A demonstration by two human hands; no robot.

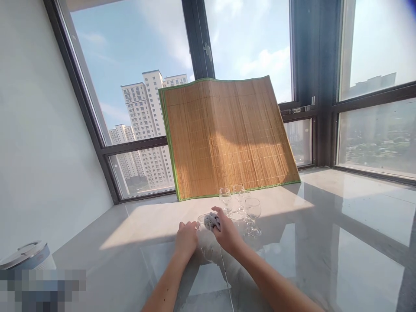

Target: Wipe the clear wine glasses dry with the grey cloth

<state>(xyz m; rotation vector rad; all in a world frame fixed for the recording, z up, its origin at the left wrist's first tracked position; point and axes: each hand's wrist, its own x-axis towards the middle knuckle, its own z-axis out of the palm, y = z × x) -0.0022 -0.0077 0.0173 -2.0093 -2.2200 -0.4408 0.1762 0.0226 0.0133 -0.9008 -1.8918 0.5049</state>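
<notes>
Left hand (186, 237) grip closed round glass (202, 223); right hand (227, 234) grip pressing cloth (212, 221) into it

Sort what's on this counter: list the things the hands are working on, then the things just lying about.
In hand:
- left hand steadying a clear glass
- right hand pressing a grey cloth into that glass

Lying about:
- three stemmed glasses standing just beyond
- bamboo mat leaning on the window
- white lidded container, far left
</notes>
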